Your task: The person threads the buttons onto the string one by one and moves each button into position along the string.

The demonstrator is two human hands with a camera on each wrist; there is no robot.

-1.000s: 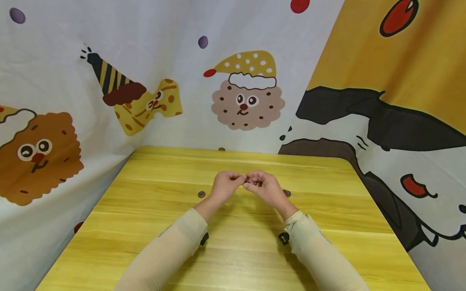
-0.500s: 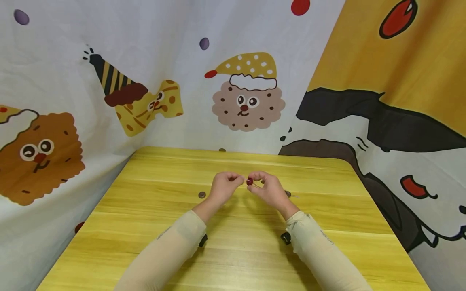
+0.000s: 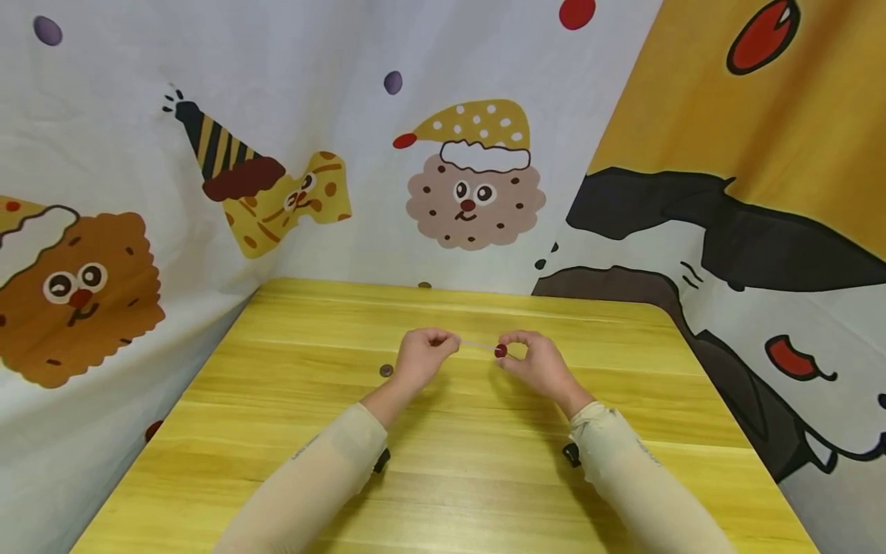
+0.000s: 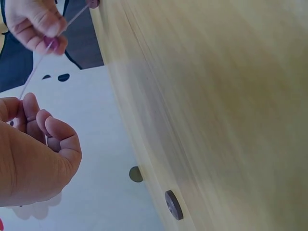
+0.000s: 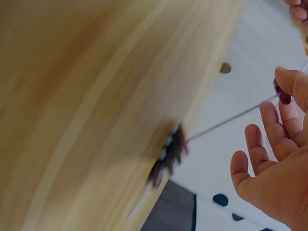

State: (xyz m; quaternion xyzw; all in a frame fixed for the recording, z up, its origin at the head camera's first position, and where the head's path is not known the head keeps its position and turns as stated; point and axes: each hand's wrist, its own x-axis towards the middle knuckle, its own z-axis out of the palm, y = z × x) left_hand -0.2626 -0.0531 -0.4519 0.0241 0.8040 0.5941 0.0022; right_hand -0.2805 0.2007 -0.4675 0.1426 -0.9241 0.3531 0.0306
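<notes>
My left hand [image 3: 422,358] pinches the end of a thin pale string [image 3: 477,345] between thumb and forefinger. The string runs across to my right hand [image 3: 542,363], whose thumb and forefinger hold a small dark red button [image 3: 501,351] threaded on it. In the right wrist view this red button [image 5: 282,91] sits at the fingertips, the other fingers loosely bent. Further down the string hangs a dark brown piece with a jagged edge [image 5: 168,154], blurred, with a tail of string below it. Both hands are above the table.
A brown round button [image 3: 386,371] lies on the wooden table [image 3: 443,477] near my left wrist; the left wrist view shows this brown button [image 4: 174,205] edge-on. A printed cloth [image 3: 374,231] with cartoon biscuits hangs behind the table.
My right hand has moved right, sliding the red button away from my left hand, so a longer stretch of string shows between them. The left hand has shifted slightly left.
</notes>
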